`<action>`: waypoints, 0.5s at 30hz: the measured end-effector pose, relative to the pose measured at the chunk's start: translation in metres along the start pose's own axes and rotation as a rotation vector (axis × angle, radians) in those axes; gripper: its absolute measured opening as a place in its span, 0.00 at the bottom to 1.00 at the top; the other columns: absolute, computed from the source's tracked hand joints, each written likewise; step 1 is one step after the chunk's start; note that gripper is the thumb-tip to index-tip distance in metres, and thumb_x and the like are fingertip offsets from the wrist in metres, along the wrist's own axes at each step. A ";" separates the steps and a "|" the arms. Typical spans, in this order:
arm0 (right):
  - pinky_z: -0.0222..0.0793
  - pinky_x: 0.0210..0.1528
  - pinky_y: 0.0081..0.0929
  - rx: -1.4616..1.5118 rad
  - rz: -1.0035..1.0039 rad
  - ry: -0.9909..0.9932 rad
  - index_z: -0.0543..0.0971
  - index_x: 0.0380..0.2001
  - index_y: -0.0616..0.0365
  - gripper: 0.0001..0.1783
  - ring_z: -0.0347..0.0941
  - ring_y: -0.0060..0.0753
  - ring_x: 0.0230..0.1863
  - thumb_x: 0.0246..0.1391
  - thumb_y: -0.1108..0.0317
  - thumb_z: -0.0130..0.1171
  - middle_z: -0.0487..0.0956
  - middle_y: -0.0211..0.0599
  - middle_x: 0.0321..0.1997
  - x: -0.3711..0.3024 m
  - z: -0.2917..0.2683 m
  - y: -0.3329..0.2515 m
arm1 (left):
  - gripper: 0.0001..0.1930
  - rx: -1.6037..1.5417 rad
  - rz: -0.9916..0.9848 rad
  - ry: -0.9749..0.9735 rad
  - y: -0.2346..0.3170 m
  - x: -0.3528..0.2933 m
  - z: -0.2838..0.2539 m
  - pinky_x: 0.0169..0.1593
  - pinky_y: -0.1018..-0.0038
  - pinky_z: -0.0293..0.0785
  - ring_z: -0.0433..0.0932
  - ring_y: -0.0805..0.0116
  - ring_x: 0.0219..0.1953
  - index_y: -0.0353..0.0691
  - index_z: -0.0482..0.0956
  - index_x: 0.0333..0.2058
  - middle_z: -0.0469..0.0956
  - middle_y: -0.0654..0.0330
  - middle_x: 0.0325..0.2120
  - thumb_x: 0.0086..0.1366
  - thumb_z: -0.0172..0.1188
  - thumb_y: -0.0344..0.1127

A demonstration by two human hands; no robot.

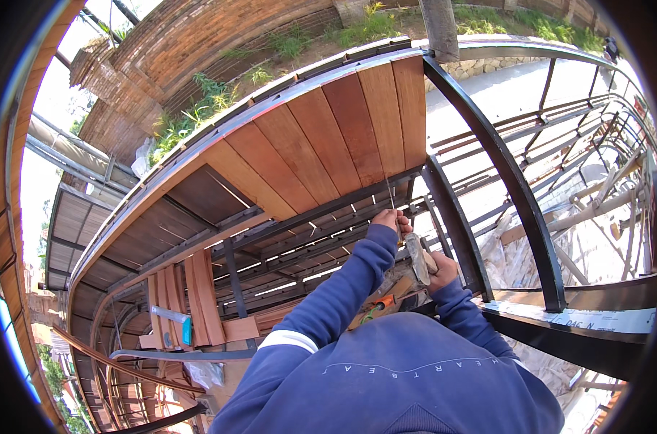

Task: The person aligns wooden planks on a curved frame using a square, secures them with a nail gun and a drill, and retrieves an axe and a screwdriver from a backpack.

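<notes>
My left hand (391, 219) is raised under the lower edge of a row of reddish-brown wooden planks (310, 145). Its fingers are pinched together around the lower end of a thin pale strand (390, 192) that runs up to the planks; whether it is string or wire I cannot tell. Just to the right and lower, my right hand (444, 273) is wrapped around the wooden handle of a hammer (418, 259). The worn grey hammer head sits close to my left wrist. A dark metal beam (299, 199) runs along the planks' lower edge.
Dark curved metal ribs (498, 145) rise at my right. Loose planks (191, 293) and a blue-ended clear tool or package (171, 322) lie at the lower left. Orange-handled tools (378, 307) are by my waist. Beyond the frame stand a brick wall (184, 54) and poles (596, 213).
</notes>
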State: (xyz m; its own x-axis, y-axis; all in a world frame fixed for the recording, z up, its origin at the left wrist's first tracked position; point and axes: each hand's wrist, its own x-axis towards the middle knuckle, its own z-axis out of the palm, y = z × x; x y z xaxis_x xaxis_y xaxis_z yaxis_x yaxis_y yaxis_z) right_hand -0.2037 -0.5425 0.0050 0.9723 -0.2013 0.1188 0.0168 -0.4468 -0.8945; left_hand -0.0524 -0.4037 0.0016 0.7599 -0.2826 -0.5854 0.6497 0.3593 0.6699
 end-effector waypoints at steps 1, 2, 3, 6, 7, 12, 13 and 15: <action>0.67 0.26 0.37 0.007 0.002 -0.004 0.75 0.23 0.61 0.08 0.73 0.50 0.22 0.45 0.69 0.64 0.73 0.47 0.20 0.000 0.001 0.002 | 0.12 -0.001 0.003 0.000 0.000 0.000 0.000 0.27 0.64 0.77 0.77 0.62 0.22 0.39 0.69 0.40 0.75 0.57 0.25 0.75 0.39 0.40; 0.67 0.26 0.37 0.002 -0.002 -0.007 0.75 0.23 0.61 0.08 0.74 0.50 0.23 0.45 0.69 0.64 0.73 0.47 0.20 0.000 0.001 0.001 | 0.12 -0.004 0.009 0.000 -0.001 0.000 -0.001 0.27 0.64 0.77 0.77 0.62 0.22 0.39 0.69 0.40 0.75 0.57 0.25 0.75 0.40 0.39; 0.67 0.26 0.37 -0.002 -0.005 -0.009 0.75 0.23 0.61 0.08 0.74 0.50 0.23 0.45 0.69 0.64 0.74 0.47 0.20 0.001 0.001 0.001 | 0.12 -0.006 0.014 0.001 -0.001 0.001 -0.002 0.27 0.64 0.77 0.77 0.62 0.22 0.39 0.69 0.40 0.75 0.57 0.25 0.75 0.40 0.39; 0.68 0.27 0.37 -0.008 -0.012 -0.021 0.76 0.24 0.61 0.09 0.74 0.49 0.23 0.44 0.69 0.65 0.74 0.47 0.21 0.001 0.001 0.001 | 0.12 0.007 0.022 -0.007 -0.001 0.001 -0.001 0.27 0.64 0.77 0.77 0.63 0.22 0.39 0.69 0.40 0.75 0.57 0.24 0.75 0.40 0.40; 0.68 0.27 0.37 -0.008 -0.014 -0.026 0.76 0.24 0.61 0.09 0.74 0.49 0.23 0.44 0.69 0.65 0.74 0.47 0.21 0.001 0.001 0.002 | 0.12 0.001 0.016 0.002 0.000 0.001 0.000 0.27 0.65 0.77 0.77 0.63 0.22 0.39 0.69 0.40 0.75 0.57 0.24 0.75 0.40 0.40; 0.69 0.28 0.37 -0.001 -0.036 -0.014 0.76 0.24 0.61 0.09 0.75 0.50 0.24 0.44 0.69 0.65 0.75 0.47 0.21 0.001 0.003 0.003 | 0.12 -0.017 0.012 0.053 0.001 0.001 0.000 0.27 0.65 0.77 0.77 0.64 0.23 0.38 0.69 0.40 0.75 0.58 0.25 0.75 0.40 0.40; 0.69 0.28 0.37 -0.001 -0.034 -0.009 0.76 0.24 0.61 0.09 0.75 0.50 0.24 0.44 0.69 0.65 0.75 0.47 0.21 0.001 0.003 0.003 | 0.12 -0.018 0.009 0.042 0.001 0.001 0.000 0.27 0.65 0.77 0.76 0.64 0.23 0.38 0.69 0.40 0.75 0.58 0.25 0.75 0.40 0.40; 0.69 0.28 0.36 -0.009 -0.011 -0.023 0.76 0.24 0.61 0.09 0.75 0.50 0.25 0.44 0.69 0.65 0.75 0.47 0.22 0.000 0.002 0.004 | 0.12 -0.020 0.004 0.023 0.004 0.000 -0.001 0.28 0.65 0.77 0.76 0.64 0.24 0.38 0.69 0.40 0.75 0.58 0.25 0.75 0.40 0.40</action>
State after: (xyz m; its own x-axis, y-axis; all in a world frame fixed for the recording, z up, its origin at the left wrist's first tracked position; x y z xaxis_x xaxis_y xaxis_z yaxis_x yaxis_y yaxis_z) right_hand -0.2032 -0.5423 0.0007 0.9771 -0.1768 0.1186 0.0253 -0.4568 -0.8892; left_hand -0.0504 -0.4011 0.0036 0.7614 -0.2610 -0.5935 0.6463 0.3785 0.6627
